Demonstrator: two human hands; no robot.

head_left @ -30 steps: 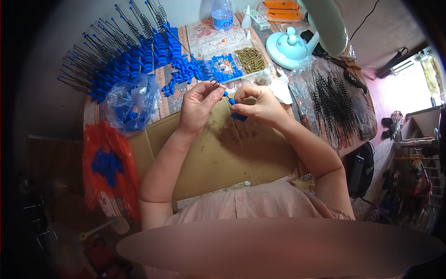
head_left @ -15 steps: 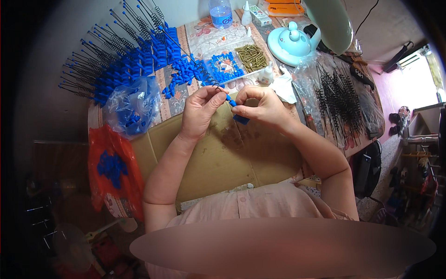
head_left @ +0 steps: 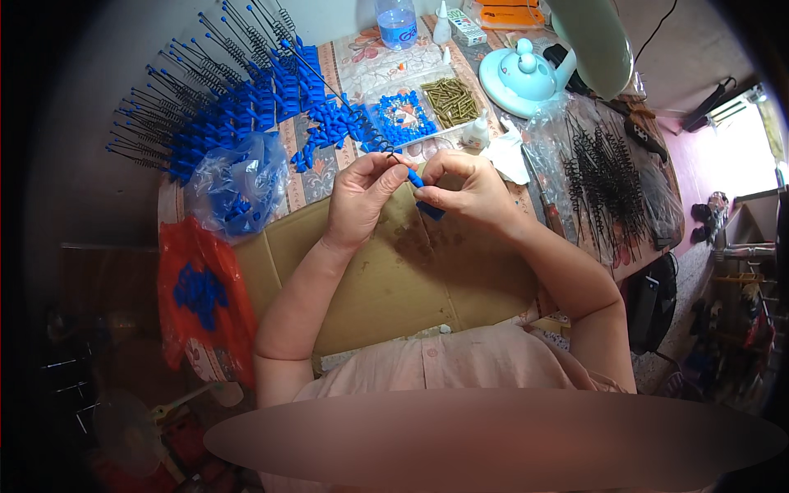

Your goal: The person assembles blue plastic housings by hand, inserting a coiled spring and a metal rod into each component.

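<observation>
Above the cardboard (head_left: 345,304), the left hand (head_left: 357,197) pinches the black wire (head_left: 373,134), but its fingertips hide the exact grip. Between both hands sits the blue handle (head_left: 414,177). The right hand (head_left: 468,193) pinches it with thumb and finger; the thumb covers its middle, and its darker lower end shows just below. Where wire and handle meet is hard to make out. The lamp (head_left: 592,49) is cut off at the upper edge.
</observation>
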